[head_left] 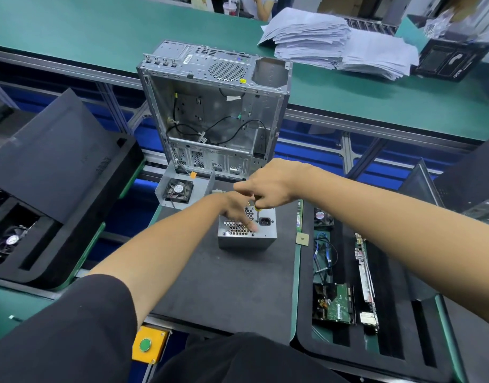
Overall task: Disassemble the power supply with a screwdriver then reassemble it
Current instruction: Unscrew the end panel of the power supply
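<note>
From the head view, the power supply (pixel 247 230) stands on a dark foam mat (pixel 224 286) on the desk (pixel 72 23), directly under both hands. The left hand (pixel 236 210) lies across its perforated top face with the fingers held straight, fingertips pressing on the honeycomb grille near the front edge. The right hand (pixel 268 186) is just above and beside the left one, its fingers curled round the handle of a screwdriver (pixel 256 212); the shaft points down from this hand to the top face of the power supply, right beside the black power socket.

Beyond the hands, an open computer case (pixel 214 111) stands upright. Just past the left hand, at the foot of the case, sits a metal bracket with a small fan (pixel 179 190). To the outer side of the right hand, a black tray (pixel 398 313) holds circuit boards (pixel 366 277) and a hard drive (pixel 333 304). Far beyond the right hand lies a stack of papers (pixel 334 40).
</note>
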`<action>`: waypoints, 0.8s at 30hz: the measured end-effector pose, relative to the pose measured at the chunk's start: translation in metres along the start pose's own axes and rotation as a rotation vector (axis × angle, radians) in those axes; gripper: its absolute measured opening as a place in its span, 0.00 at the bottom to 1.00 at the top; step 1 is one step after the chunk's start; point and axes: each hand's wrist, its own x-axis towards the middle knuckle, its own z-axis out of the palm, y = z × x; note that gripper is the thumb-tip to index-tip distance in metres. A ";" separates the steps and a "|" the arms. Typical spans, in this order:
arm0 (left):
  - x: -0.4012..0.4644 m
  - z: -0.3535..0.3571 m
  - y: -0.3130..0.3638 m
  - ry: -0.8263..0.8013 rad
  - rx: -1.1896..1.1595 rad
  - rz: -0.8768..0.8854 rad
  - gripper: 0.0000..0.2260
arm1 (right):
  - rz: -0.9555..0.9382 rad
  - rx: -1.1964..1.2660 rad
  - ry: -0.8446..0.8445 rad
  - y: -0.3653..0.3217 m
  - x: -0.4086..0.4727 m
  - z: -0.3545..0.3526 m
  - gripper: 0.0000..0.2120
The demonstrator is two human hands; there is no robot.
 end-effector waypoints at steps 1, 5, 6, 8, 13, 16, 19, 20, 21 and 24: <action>0.002 -0.002 0.001 0.001 -0.019 -0.017 0.50 | -0.007 0.033 -0.010 0.000 0.000 -0.002 0.10; 0.005 -0.004 0.003 -0.072 -0.083 -0.061 0.49 | -0.030 0.079 0.012 -0.002 0.001 -0.003 0.18; 0.005 -0.004 0.003 -0.096 -0.099 -0.065 0.51 | -0.047 0.096 0.019 -0.002 0.000 -0.003 0.20; 0.007 -0.002 0.003 -0.127 -0.141 -0.071 0.52 | -0.075 0.102 0.030 -0.003 -0.002 -0.001 0.22; 0.007 -0.003 0.000 -0.154 -0.130 -0.089 0.49 | -0.127 -0.046 0.080 -0.001 -0.004 0.007 0.11; 0.010 0.000 0.001 -0.109 -0.163 -0.066 0.50 | -0.109 -0.097 0.096 0.000 -0.005 0.008 0.10; 0.012 0.000 0.002 -0.130 -0.195 -0.054 0.45 | -0.063 -0.103 0.098 -0.003 -0.007 0.009 0.08; 0.012 0.001 0.002 -0.139 -0.202 -0.053 0.43 | -0.063 -0.082 0.089 -0.004 -0.007 0.008 0.08; 0.013 0.001 0.001 -0.136 -0.207 -0.055 0.41 | -0.070 -0.048 0.079 -0.005 -0.008 0.007 0.10; 0.010 -0.002 -0.003 -0.079 -0.197 -0.098 0.41 | -0.132 0.049 0.048 -0.004 -0.006 0.004 0.15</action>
